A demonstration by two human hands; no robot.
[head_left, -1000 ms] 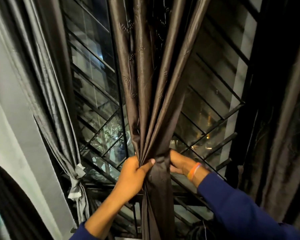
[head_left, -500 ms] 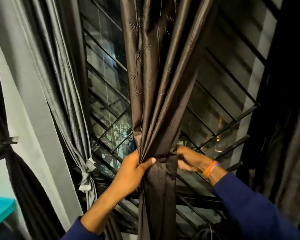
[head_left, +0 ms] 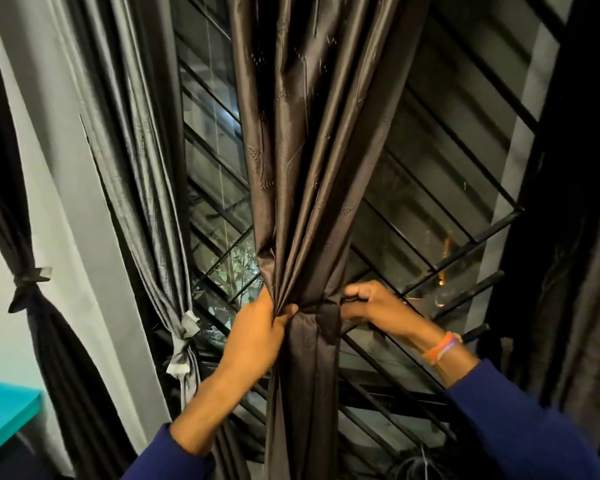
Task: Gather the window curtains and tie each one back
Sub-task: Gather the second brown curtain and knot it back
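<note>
The brown curtain [head_left: 312, 188] hangs straight down the middle of the window, its long axis vertical, and it is bunched to a narrow waist right between the two hands. The left hand [head_left: 257, 336] clamps that waist from the left, thumb across the front folds and fingers curled behind. The right hand [head_left: 371, 304] sits just to the right at the same height, fingers curled and pinching what looks like a tie band [head_left: 321, 303] of the same cloth that runs across the bunch; how far it goes round the back is hidden. Both hands touch the curtain, the left nearer its centre.

The coming move likely turns on passing that band horizontally round the vertical bunch, so the left hand must keep the folds tight while the right works the end.

To the left, a grey curtain [head_left: 142, 188] is already tied with a pale knot [head_left: 184, 337], and a black curtain [head_left: 25, 237] further left is tied too. Behind the hands, the slanted window bars [head_left: 465, 244] stand close and could snag fingers. Another dark curtain [head_left: 582, 271] hangs at the far right, seemingly loose.
</note>
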